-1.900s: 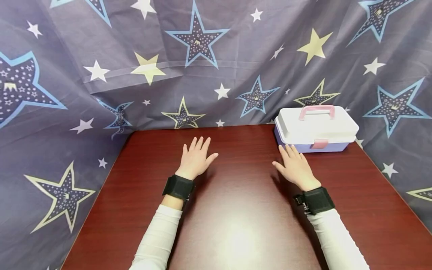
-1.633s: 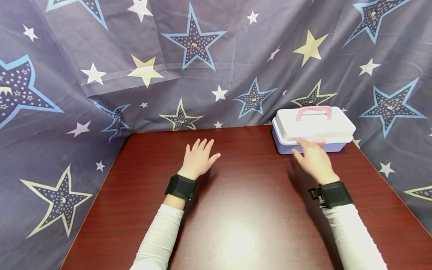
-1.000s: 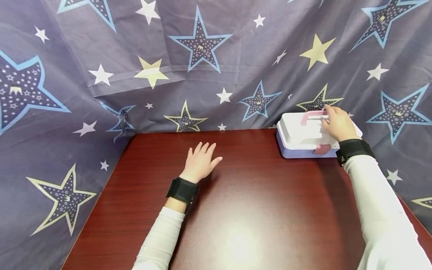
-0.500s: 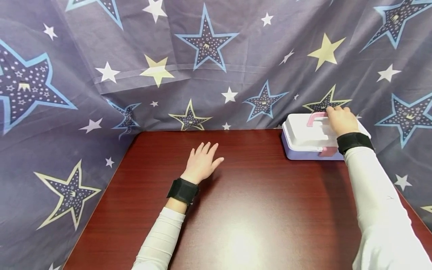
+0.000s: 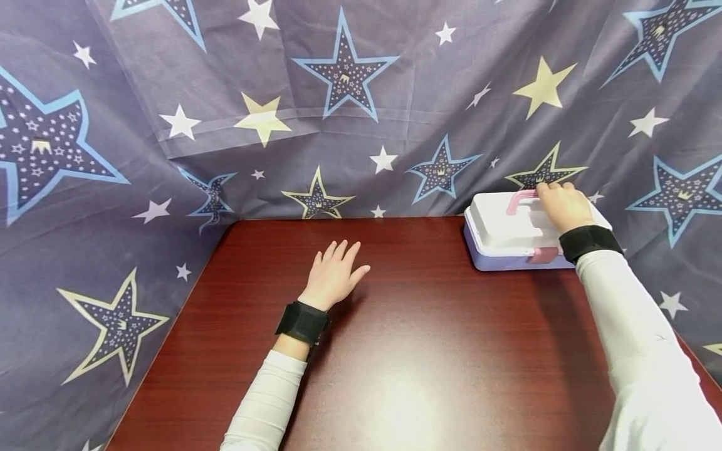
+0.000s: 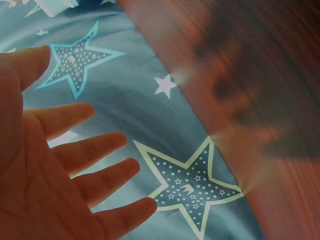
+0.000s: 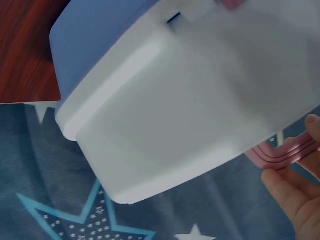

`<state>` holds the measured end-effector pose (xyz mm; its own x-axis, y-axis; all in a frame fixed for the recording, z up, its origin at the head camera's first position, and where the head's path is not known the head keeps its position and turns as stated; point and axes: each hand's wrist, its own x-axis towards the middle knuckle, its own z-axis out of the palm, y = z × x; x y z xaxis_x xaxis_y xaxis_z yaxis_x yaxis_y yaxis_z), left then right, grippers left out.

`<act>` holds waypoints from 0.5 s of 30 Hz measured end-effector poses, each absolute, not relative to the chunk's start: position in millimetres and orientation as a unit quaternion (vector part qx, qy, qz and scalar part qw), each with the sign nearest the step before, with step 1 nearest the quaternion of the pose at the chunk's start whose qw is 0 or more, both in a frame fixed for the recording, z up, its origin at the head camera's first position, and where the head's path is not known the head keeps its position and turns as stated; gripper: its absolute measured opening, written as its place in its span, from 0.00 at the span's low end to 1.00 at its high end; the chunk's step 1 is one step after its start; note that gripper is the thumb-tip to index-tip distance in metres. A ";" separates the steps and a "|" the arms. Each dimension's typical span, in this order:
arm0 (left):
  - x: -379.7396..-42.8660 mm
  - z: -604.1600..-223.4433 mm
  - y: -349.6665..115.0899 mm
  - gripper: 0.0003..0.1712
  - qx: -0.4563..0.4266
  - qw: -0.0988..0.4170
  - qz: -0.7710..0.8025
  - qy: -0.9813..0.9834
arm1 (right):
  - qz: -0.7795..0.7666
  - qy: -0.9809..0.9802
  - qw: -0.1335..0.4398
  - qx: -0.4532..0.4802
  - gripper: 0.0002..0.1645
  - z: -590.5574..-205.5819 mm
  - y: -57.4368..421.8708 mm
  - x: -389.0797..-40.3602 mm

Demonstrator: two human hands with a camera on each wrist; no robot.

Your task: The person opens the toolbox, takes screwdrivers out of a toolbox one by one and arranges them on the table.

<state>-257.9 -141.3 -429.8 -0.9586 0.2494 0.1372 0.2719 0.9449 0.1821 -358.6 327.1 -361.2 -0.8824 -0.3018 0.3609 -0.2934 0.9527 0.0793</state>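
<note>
A storage box (image 5: pixel 504 235) with a white lid, a lavender-blue base, a pink handle and a pink latch stands at the table's back right. My right hand (image 5: pixel 564 207) grips the pink handle (image 7: pixel 280 156) from above, thumb and fingers around it in the right wrist view. That hand and its wrist hide the handle's right part and some of the lid. Well to the left of the box, my left hand (image 5: pixel 329 275) is held over the table with straight, spread fingers. In the left wrist view the left palm (image 6: pixel 30 175) shows bare, holding nothing.
The dark red wooden table (image 5: pixel 417 294) reflects a bright light near the front. A grey-blue star-patterned cloth (image 5: pixel 361 144) hangs behind the table and along both sides, close behind the box.
My right hand has risen from the table in front of the box and taken hold of the handle. Lately the box has shifted slightly left and nearer. The left hand has barely moved.
</note>
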 end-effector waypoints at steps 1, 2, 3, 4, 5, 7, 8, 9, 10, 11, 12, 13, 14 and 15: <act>-257.8 -430.3 -141.4 0.38 -0.132 0.055 -0.102 -0.984 | -0.014 -0.968 0.194 0.161 0.08 -361.6 323.9 -357.7; -257.6 -430.7 -141.5 0.38 -0.133 0.054 -0.104 -0.984 | -0.017 -0.966 0.198 0.168 0.08 -361.8 320.1 -356.9; -257.7 -431.1 -141.6 0.38 -0.133 0.054 -0.104 -0.984 | -0.019 -0.963 0.203 0.176 0.08 -362.3 316.2 -356.4; -257.5 -431.4 -141.9 0.38 -0.133 0.054 -0.103 -0.984 | -0.023 -0.960 0.208 0.185 0.07 -362.8 311.7 -355.8; -257.3 -431.6 -142.2 0.38 -0.132 0.053 -0.101 -0.985 | -0.025 -0.958 0.212 0.193 0.07 -363.5 307.0 -355.1; -256.9 -431.8 -142.7 0.38 -0.132 0.053 -0.098 -0.985 | -0.029 -0.951 0.221 0.215 0.06 -365.2 296.8 -353.4; -256.6 -431.7 -143.1 0.38 -0.132 0.053 -0.097 -0.985 | -0.031 -0.947 0.226 0.226 0.06 -366.0 291.4 -352.3; -256.5 -431.8 -143.4 0.38 -0.132 0.053 -0.095 -0.985 | -0.033 -0.942 0.235 0.238 0.06 -366.9 285.9 -351.0; -256.1 -431.7 -143.9 0.38 -0.132 0.054 -0.095 -0.985 | -0.035 -0.937 0.244 0.250 0.05 -367.6 280.0 -349.3; -255.8 -431.7 -144.6 0.38 -0.133 0.054 -0.095 -0.985 | -0.036 -0.931 0.253 0.261 0.05 -368.4 274.0 -347.5; -255.4 -431.5 -145.2 0.38 -0.133 0.056 -0.096 -0.985 | -0.038 -0.925 0.262 0.273 0.05 -368.8 267.7 -345.4; -254.8 -431.3 -145.9 0.38 -0.133 0.058 -0.097 -0.985 | -0.040 -0.920 0.269 0.283 0.05 -369.1 261.3 -343.0; -254.2 -431.1 -146.5 0.38 -0.134 0.060 -0.100 -0.984 | -0.040 -0.915 0.274 0.292 0.05 -368.7 254.7 -339.9; -253.6 -431.0 -147.2 0.38 -0.135 0.063 -0.101 -0.984 | -0.040 -0.912 0.277 0.300 0.05 -369.0 248.5 -337.3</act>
